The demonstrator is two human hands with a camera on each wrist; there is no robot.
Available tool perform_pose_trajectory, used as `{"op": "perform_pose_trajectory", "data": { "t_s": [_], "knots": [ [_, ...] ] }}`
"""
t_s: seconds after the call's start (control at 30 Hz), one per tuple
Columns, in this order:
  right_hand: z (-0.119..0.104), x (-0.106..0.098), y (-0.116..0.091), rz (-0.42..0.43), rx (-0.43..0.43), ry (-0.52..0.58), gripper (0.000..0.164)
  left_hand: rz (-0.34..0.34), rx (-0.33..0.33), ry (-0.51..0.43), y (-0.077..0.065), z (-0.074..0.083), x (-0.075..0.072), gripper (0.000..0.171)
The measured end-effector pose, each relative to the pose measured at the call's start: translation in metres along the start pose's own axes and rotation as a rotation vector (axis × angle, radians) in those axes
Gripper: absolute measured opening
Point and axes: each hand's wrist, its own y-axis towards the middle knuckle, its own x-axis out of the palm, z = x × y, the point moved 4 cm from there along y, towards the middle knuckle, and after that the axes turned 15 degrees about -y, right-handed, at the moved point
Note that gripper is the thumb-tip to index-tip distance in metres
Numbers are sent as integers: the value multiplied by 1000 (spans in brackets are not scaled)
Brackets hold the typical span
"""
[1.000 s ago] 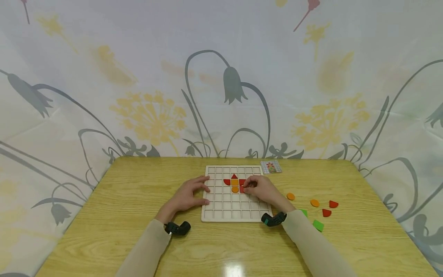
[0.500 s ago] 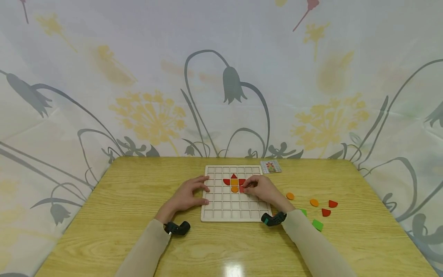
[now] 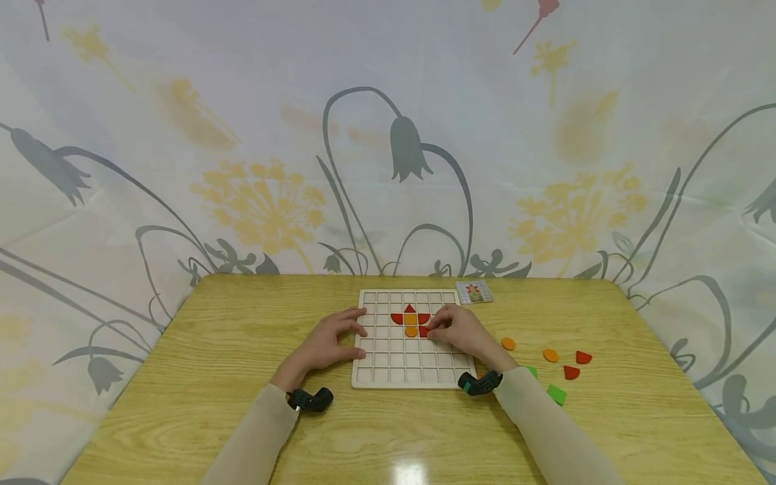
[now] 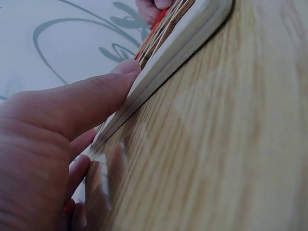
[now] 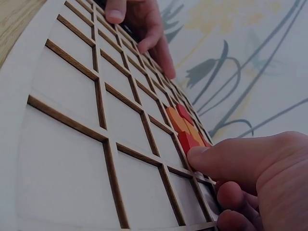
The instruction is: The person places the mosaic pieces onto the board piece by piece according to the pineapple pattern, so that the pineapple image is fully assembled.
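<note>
A red piece (image 3: 424,332) is sitting at the grid board (image 3: 388,376), just right of an orange disc (image 3: 411,331) and below a rounded red wing (image 3: 424,318); whether it is lying fully flat in its compartment, the views are not showing clearly. The right hand (image 3: 459,330) is pinching its right end, the thumb pressing against it in the right wrist view and the other fingers curling in beneath. Above the orange disc an orange square (image 3: 411,319) is filling the next compartment, with a red triangle (image 3: 409,309) standing over it and a second red wing (image 3: 397,318) flanking it on the left. The left hand (image 3: 327,340) is resting at the board's left edge, its fingers spreading loosely and its thumb touching the rim. Beyond the board's far right corner a picture card (image 3: 475,292) is lying on the table (image 3: 242,337). To the right, well apart from the board, two loose orange discs (image 3: 550,355), two loose red pieces (image 3: 572,372) and a green piece (image 3: 556,394) are lying scattered, while another green piece (image 3: 533,372) is partly hiding behind the right sleeve (image 3: 548,424). Both wrists are wearing black devices (image 3: 310,400), and behind everything a flower-patterned backdrop (image 3: 388,202) is hanging
</note>
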Motion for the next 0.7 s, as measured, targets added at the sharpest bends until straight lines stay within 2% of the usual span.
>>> {"op": "perform_pose_trajectory", "data": {
  "t_s": [0.37,0.57,0.7],
  "knots": [
    [1,1,0,0,-23,-4,5,5,-3,9,-1,-1,0,27],
    [-1,0,-1,-5,-38,-6,10,22,51,30,-1,-2,1,28],
    [-1,-1,0,-3,-33,3,9,9,15,16,0,-1,0,27]
  ]
}}
